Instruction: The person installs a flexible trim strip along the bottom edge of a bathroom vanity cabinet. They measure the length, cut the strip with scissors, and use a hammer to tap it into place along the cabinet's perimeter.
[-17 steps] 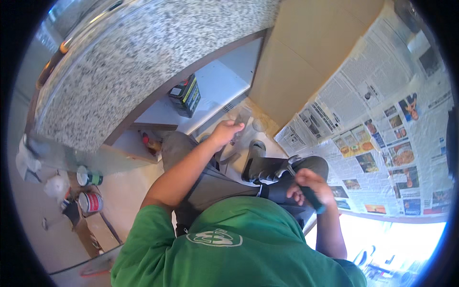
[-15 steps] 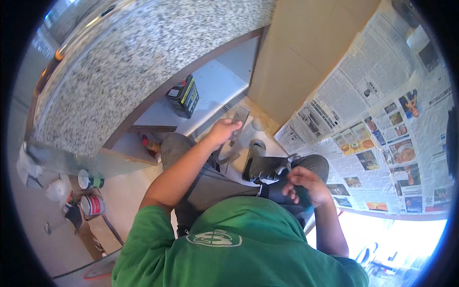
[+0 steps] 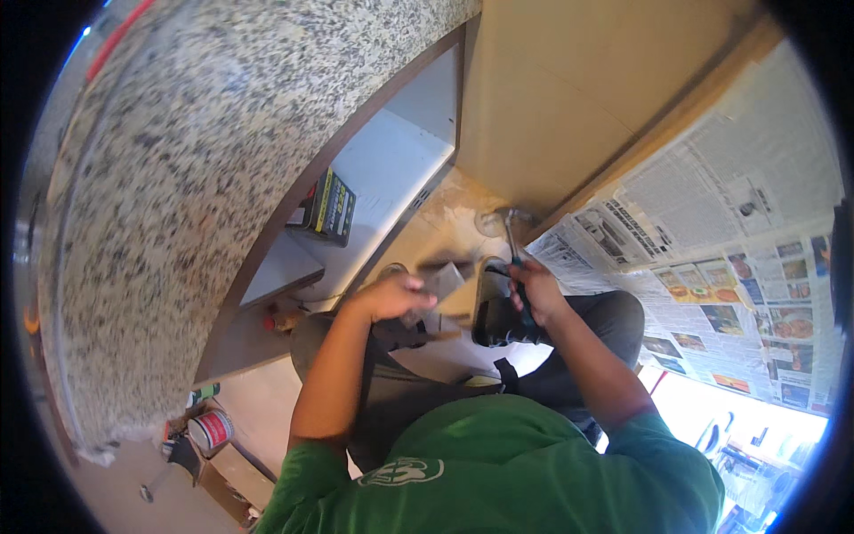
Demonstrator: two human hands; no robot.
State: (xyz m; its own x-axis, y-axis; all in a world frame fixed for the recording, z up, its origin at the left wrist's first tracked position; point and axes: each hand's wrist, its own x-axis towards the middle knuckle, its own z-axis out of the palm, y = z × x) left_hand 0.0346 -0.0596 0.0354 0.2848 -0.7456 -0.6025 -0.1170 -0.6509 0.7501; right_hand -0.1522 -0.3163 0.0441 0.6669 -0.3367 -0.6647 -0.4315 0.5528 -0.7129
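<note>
My right hand (image 3: 539, 290) is wrapped round the dark grip of a hammer (image 3: 511, 233). The hammer's metal shaft and head point away from me, above the floor beside the wall. In my left hand (image 3: 391, 297) is a flat, grey, straight-edged piece (image 3: 447, 282), pinched near one end; it is blurred, and its exact kind is unclear. Both hands are apart, over my bent legs. Below and beyond them lies the floor (image 3: 455, 206), with a patchy, whitish surface near the wall corner. Some loose flat pieces by my feet are smeared.
A speckled stone counter (image 3: 205, 151) overhangs a white shelf (image 3: 378, 169), on which a dark tin (image 3: 329, 214) stands. Newspaper (image 3: 694, 214) covers the surface at right, beside a tan wall (image 3: 569, 98). A red-and-white can (image 3: 212, 430) and an open cardboard box (image 3: 227, 485) are at lower left.
My right hand has moved forward and inward, and the hammer now points away from me. My left hand has come nearer to me with the flat piece. The view has shifted.
</note>
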